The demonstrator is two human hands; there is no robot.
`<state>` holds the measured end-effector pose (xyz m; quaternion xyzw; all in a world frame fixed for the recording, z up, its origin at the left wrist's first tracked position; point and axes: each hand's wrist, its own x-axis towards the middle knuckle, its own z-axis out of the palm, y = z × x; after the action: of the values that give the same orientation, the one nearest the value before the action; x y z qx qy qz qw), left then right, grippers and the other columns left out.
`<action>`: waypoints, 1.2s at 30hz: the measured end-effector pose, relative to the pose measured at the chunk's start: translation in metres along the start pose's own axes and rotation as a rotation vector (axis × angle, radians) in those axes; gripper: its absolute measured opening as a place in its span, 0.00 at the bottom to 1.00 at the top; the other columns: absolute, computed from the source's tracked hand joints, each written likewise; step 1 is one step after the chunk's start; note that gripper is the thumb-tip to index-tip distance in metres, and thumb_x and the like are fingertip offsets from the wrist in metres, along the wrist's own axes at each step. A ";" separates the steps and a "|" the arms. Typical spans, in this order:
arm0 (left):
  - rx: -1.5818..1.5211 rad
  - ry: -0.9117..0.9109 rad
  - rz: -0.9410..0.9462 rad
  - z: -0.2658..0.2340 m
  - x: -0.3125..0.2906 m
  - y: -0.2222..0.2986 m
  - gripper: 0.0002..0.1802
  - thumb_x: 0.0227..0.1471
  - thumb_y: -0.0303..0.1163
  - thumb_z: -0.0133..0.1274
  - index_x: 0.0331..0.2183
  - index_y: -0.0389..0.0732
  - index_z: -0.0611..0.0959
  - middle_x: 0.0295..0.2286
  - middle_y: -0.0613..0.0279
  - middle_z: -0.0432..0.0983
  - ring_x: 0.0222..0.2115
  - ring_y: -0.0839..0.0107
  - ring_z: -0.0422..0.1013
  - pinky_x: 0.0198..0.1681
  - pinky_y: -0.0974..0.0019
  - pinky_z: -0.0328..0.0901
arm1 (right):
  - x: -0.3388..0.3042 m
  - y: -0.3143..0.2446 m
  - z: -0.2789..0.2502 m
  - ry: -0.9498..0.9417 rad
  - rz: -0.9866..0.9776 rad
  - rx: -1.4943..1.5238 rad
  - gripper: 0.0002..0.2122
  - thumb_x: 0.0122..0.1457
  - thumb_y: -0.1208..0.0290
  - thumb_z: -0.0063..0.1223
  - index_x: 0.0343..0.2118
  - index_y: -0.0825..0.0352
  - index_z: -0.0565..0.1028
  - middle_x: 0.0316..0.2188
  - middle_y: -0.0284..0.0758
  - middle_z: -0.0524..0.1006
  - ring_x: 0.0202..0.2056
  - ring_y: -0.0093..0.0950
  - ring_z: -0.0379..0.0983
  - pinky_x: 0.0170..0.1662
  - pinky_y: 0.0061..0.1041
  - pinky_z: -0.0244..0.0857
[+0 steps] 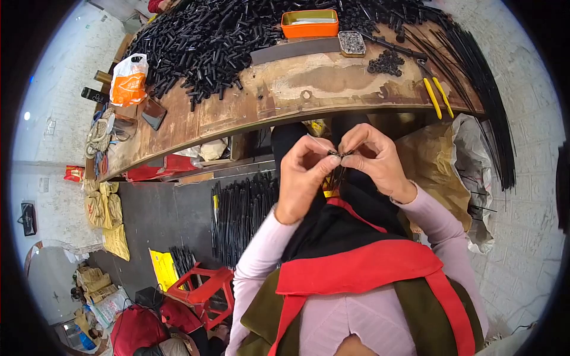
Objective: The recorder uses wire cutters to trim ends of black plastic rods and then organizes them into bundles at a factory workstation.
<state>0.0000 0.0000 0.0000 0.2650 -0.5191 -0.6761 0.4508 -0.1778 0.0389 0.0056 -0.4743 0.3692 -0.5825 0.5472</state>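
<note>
In front of my lap, just off the table's near edge, both hands are brought together. The thumb and fingers of my left hand (304, 177) are pinched on a small dark piece (335, 153), largely hidden by the fingertips. My right hand (374, 159) pinches the same spot from the other side. A thin pale strand (319, 142), maybe wire, rises by the left fingers. Thin dark rods (337, 177) run down from beneath the fingertips over my lap; whether they join the small piece I cannot tell.
The wooden table (285, 98) carries a heap of black tubes (208, 56), an orange tin (310, 25), a tin of small metal parts (352, 44), yellow-handled pliers (438, 95) and a phone (154, 113). Long black rods (493, 101) overhang the right end. A red stool (205, 291) stands lower left.
</note>
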 end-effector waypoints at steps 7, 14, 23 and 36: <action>-0.272 -0.291 -0.149 -0.018 0.022 0.010 0.15 0.50 0.34 0.64 0.32 0.39 0.74 0.31 0.62 0.73 0.33 0.73 0.71 0.39 0.70 0.66 | 0.023 -0.021 -0.009 -0.283 0.123 0.090 0.11 0.54 0.74 0.63 0.30 0.66 0.69 0.32 0.31 0.70 0.34 0.21 0.68 0.41 0.22 0.63; -0.011 -0.221 -0.142 -0.002 0.017 0.009 0.05 0.49 0.16 0.56 0.31 0.30 0.78 0.35 0.56 0.74 0.35 0.67 0.75 0.41 0.65 0.72 | 0.007 -0.023 -0.013 -0.076 0.024 0.033 0.08 0.52 0.82 0.60 0.29 0.67 0.70 0.32 0.34 0.72 0.35 0.24 0.70 0.40 0.22 0.64; -0.129 -0.154 -0.122 0.014 0.028 -0.002 0.09 0.52 0.21 0.60 0.36 0.31 0.80 0.44 0.48 0.77 0.39 0.70 0.74 0.44 0.67 0.71 | 0.005 -0.028 -0.032 0.048 -0.162 -0.182 0.08 0.52 0.82 0.62 0.34 0.68 0.75 0.34 0.30 0.73 0.37 0.20 0.70 0.43 0.20 0.63; 0.067 -0.275 -0.259 0.029 0.060 -0.001 0.07 0.47 0.15 0.61 0.28 0.32 0.78 0.38 0.45 0.79 0.35 0.68 0.76 0.41 0.64 0.73 | 0.075 0.011 -0.160 0.623 -0.383 -1.398 0.14 0.54 0.76 0.58 0.41 0.71 0.67 0.34 0.47 0.71 0.36 0.48 0.68 0.39 0.38 0.64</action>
<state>-0.0514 -0.0397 0.0145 0.2497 -0.5595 -0.7406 0.2759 -0.3242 -0.0510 -0.0378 -0.5786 0.6979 -0.4057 -0.1163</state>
